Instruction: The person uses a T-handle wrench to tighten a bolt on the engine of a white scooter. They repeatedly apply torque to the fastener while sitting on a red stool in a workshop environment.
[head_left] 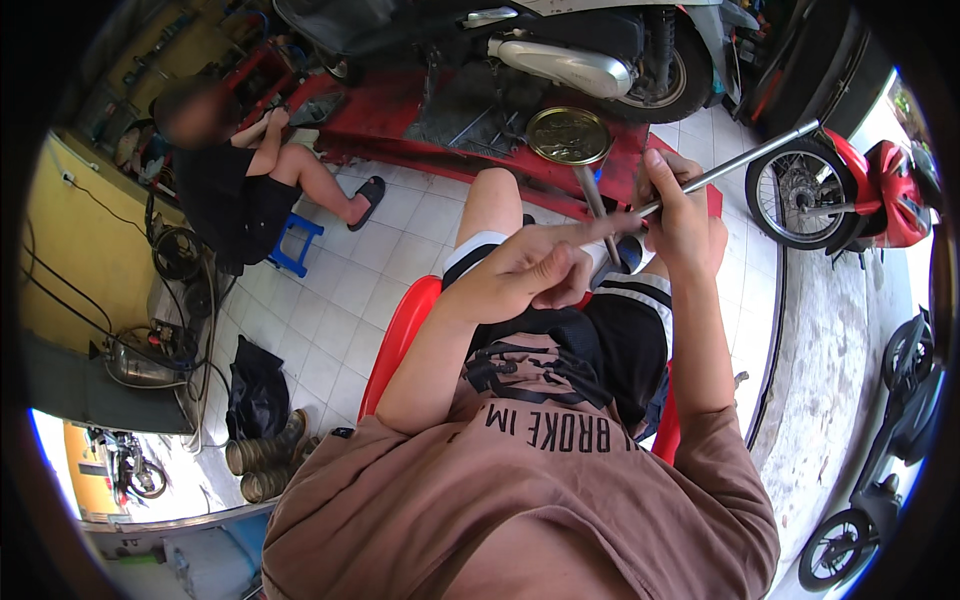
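Note:
My right hand (680,210) is closed around a long silver metal rod (755,158), thumb up. The rod slants up to the right, away from the hand. My left hand (540,265) is close to the rod's lower end, index finger stretched toward it and thumb apart. The other fingers curl, and a slight blur hides whether the fingertip touches the rod. Just beyond the left fingertips a greyish metal bar (590,190) stands nearly upright, its lower part partly behind that hand. A round tin with a dark, shiny inside (568,136) sits near the red platform's edge.
A motorcycle (560,68) stands on the red lift platform (390,140) ahead. At left, another person (225,170) sits on a blue stool (292,245). A red motorcycle (885,200) is at right. Boots (265,455) and a black bag (257,388) lie on the tiled floor (330,320).

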